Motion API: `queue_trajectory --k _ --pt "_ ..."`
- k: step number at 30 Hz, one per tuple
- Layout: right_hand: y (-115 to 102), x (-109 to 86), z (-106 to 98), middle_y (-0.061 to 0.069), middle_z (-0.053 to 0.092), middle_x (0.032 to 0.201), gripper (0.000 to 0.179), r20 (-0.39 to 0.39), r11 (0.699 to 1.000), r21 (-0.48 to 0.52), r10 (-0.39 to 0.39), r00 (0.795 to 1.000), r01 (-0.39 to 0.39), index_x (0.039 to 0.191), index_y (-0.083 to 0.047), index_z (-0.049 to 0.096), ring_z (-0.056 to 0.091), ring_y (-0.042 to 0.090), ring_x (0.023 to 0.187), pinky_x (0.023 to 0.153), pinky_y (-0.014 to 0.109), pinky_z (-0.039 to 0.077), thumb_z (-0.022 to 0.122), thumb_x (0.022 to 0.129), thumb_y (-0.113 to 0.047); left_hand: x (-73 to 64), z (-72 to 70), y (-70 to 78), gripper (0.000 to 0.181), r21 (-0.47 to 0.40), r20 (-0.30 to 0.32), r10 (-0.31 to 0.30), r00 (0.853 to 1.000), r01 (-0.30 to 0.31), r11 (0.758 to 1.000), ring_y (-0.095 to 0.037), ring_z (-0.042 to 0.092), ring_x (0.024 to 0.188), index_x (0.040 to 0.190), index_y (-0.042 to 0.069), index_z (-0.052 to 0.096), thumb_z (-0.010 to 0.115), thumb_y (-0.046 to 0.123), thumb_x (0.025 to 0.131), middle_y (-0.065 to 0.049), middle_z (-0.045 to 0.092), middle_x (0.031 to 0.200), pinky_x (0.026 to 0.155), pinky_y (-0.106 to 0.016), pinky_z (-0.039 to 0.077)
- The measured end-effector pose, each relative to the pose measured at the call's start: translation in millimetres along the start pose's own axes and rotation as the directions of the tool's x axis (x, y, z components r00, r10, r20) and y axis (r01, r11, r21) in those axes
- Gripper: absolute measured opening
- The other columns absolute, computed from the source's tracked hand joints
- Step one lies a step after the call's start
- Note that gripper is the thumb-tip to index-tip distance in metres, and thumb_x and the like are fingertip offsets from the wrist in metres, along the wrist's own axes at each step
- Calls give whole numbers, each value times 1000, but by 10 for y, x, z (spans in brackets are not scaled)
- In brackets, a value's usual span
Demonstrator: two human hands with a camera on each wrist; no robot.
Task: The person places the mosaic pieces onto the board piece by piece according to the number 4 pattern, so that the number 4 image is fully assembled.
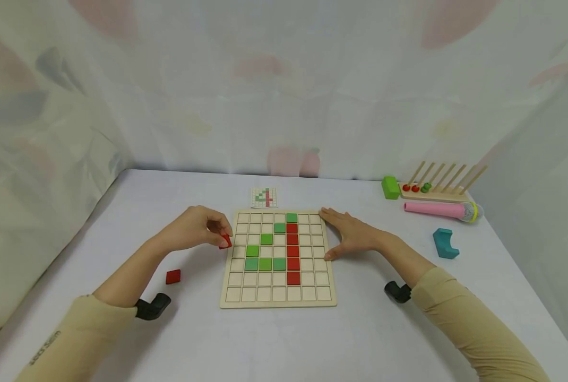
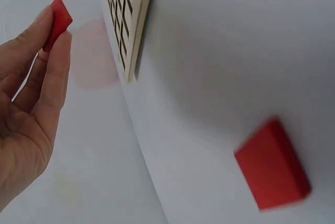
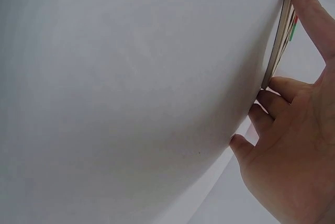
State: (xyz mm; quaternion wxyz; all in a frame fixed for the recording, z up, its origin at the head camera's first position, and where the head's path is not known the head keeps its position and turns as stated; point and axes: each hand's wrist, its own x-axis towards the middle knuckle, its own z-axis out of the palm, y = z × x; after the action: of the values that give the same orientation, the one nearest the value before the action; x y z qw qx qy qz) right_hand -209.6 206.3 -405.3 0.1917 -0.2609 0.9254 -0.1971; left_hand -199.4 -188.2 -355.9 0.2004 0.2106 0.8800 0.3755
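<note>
Between thumb and fingertips, my left hand point(image 1: 199, 228) pinches a red square tile point(image 2: 58, 22) just off the left edge of the wooden grid board point(image 1: 278, 304). A second red tile point(image 1: 173, 276) lies on the table to the left of the board, large in the left wrist view. My right hand point(image 1: 355, 233) rests at the board's right edge, fingers spread, with thumb and index fingertip touching it. On the board, a column of several red tiles point(image 1: 292, 251) runs below a green tile point(image 1: 291, 217). Several more green tiles point(image 1: 265, 264) form a diagonal and a row left of it.
Behind the board lies a small pattern card point(image 1: 264, 197) with a coloured grid. At the back right are a green block point(image 1: 390, 188), a peg stand point(image 1: 434, 195) with small beads, a pink microphone point(image 1: 434, 209) and a teal curved block point(image 1: 445, 244). A cloth backdrop point(image 1: 217, 106) borders the table.
</note>
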Motion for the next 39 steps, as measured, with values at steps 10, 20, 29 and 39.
queue_trajectory --k 10,20,29,39 --pt "-1 2 3 15 15 167 115 4 1000 -12 2 1000 -2 157 -3 20 12 35 156 123 61 11 80 74 -54 118 425 290 14 -56 -22 72 997 -73 996 -12 66 76 89 12 74 82 12 77 -1 74 82 73 -27 53" --pt "3 9 5 16 15 166 115 -2 1000 -10 -7 1000 7 157 -2 20 12 35 156 123 62 12 80 74 -54 203 800 482 11 -79 20 113 993 -111 991 -9 64 74 89 13 75 80 9 80 0 74 82 72 -25 55" --pt "0 -4 0 15 16 166 114 -7 1000 -14 -2 1000 2 157 -3 21 13 35 156 123 61 13 80 74 -54 205 1107 564 13 -43 93 146 985 -143 989 -6 62 77 93 14 77 71 5 86 3 73 84 69 -19 52" --pt "6 -5 -4 15 15 167 114 -3 1000 -10 -2 1000 2 157 -4 19 12 36 156 124 61 12 79 74 -54 225 1266 632 11 8 132 200 971 -203 979 -2 61 72 88 12 76 75 2 82 2 73 79 67 -16 51"
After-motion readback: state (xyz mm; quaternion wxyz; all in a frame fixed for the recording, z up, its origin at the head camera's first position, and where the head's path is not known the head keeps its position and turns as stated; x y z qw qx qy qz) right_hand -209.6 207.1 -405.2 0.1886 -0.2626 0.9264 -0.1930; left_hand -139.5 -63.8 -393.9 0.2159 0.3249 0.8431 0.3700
